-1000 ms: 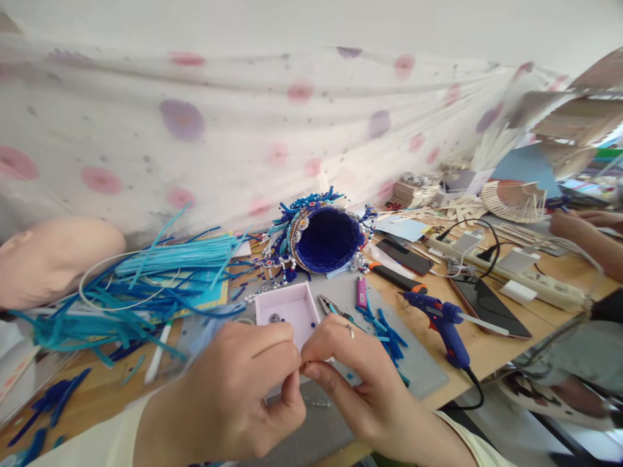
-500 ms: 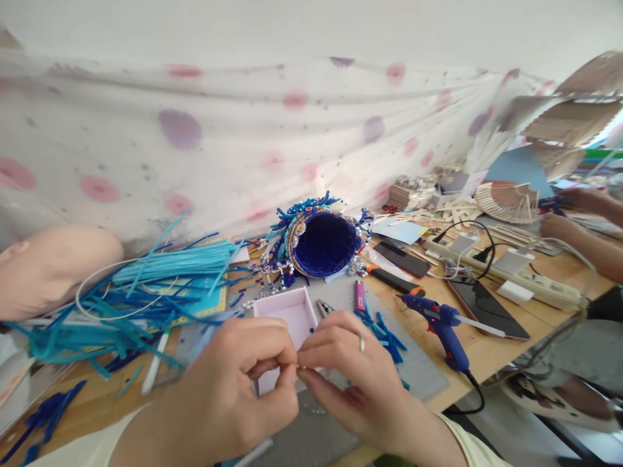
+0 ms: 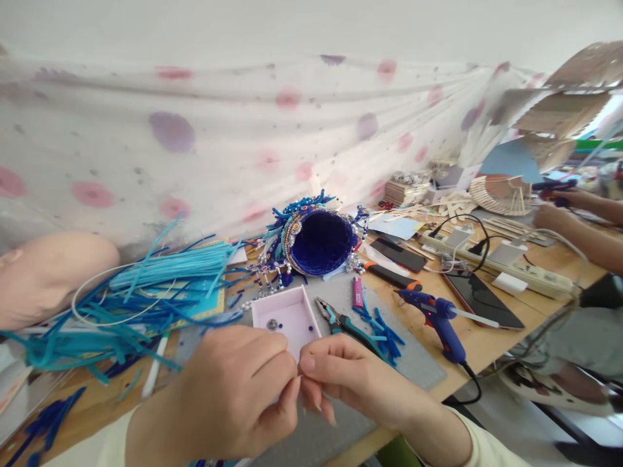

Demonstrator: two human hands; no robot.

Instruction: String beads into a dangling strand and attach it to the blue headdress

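Something very small, too small to be made out, is pinched where the fingertips of the left hand and the right hand meet, low over the grey mat on the tabletop. The fingers of both hands are drawn narrow, thumb against forefinger, and tip is pressed to tip; whether one piece or two is gripped cannot be told.

Just beyond the fingertips a shallow pink tray is seen, with a small round metal piece and a few dark beads in it. Beyond and to the right of the right fingers, pliers lie beside a scatter of blue strips, and a pink lighter lies past those. Further out stands a beaded blue headpiece, open side toward the camera. Left of the left fingers, long blue strips are heaped. Well to the right a blue glue gun and a phone are laid, and another person's hand is seen at the far end.

The step is judged best done with the hands braced low over the tray, the pinch kept light and steady, so that anything dropped is caught there
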